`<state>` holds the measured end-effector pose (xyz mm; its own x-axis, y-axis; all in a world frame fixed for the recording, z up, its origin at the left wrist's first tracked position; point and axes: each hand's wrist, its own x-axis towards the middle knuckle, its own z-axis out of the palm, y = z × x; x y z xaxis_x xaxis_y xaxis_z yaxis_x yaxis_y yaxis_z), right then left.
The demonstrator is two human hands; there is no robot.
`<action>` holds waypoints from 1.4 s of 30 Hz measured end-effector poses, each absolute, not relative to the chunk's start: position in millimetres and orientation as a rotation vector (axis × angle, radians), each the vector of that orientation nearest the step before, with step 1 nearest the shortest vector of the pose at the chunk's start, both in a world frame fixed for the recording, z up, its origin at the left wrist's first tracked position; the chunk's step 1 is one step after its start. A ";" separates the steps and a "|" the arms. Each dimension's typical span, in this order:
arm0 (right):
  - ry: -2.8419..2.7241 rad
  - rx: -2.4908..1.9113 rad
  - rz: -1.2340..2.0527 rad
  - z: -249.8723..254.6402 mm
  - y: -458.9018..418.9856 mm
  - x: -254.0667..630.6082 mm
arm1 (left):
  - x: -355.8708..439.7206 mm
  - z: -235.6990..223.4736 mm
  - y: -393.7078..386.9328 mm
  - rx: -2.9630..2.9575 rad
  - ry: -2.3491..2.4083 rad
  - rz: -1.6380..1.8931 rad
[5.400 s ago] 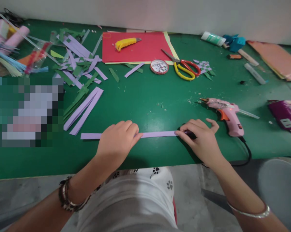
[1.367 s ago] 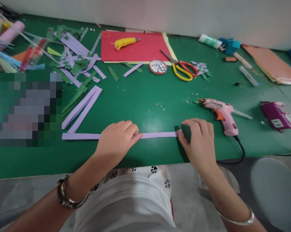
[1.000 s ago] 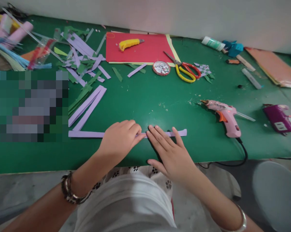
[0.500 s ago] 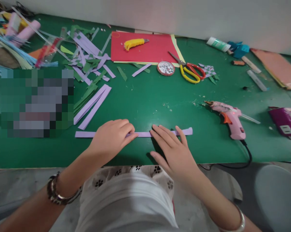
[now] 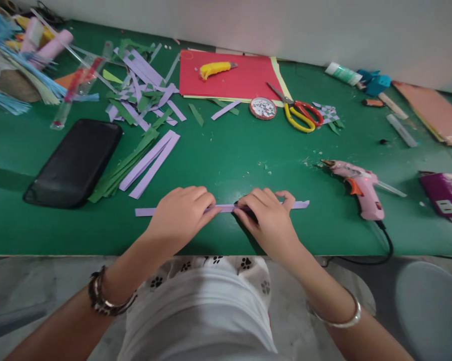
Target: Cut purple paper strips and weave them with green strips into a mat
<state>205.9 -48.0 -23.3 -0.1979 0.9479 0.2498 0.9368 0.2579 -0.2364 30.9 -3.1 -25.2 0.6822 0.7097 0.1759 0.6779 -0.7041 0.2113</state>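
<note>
A long lavender paper strip (image 5: pixel 226 208) lies crosswise near the front edge of the green table (image 5: pixel 218 165). My left hand (image 5: pixel 184 213) pinches it left of its middle, thumb and fingers together on the paper. Just to the right, my right hand (image 5: pixel 269 218) also pinches the strip between thumb and fingertips, its little finger raised. A short span of strip shows between the two hands, and both ends stick out past them. The right end (image 5: pixel 304 204) curls up slightly. Beyond my left hand lie two more lavender strips (image 5: pixel 153 163) and a bundle of green strips (image 5: pixel 126 173).
A dark phone (image 5: pixel 73 163) lies at left. Behind are paper scraps (image 5: pixel 143 90), red paper (image 5: pixel 233 82) with a yellow cutter (image 5: pixel 216 69), a small round dish (image 5: pixel 262 108) and scissors (image 5: pixel 299 113). A pink glue gun (image 5: pixel 361 188) with its cord is at right, near a purple box (image 5: pixel 442 193).
My right hand has gone from fingers spread flat over the strip to a pinch on it. My left hand keeps its pinch. The view has shifted slightly.
</note>
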 end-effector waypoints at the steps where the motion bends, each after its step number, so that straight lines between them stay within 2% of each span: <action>1: -2.200 -1.735 0.036 -22.8 -47.3 207.0 | 29.1 -25.3 -3.2 2.764 1.152 0.384; 12: -2.205 -1.788 -0.092 -24.6 -43.9 207.0 | 6.7 -23.0 -3.5 2.747 1.262 0.369; 25: -2.196 -1.790 -0.095 -25.6 -44.1 206.7 | -42.2 -22.5 2.1 2.620 1.145 0.278; 33: -2.204 -1.785 -0.106 -24.8 -44.1 207.1 | -49.6 -17.9 -3.9 2.604 1.227 0.229; 42: -2.182 -1.754 -0.160 -27.7 -43.3 207.0 | -52.2 -24.0 -8.2 3.014 1.157 0.378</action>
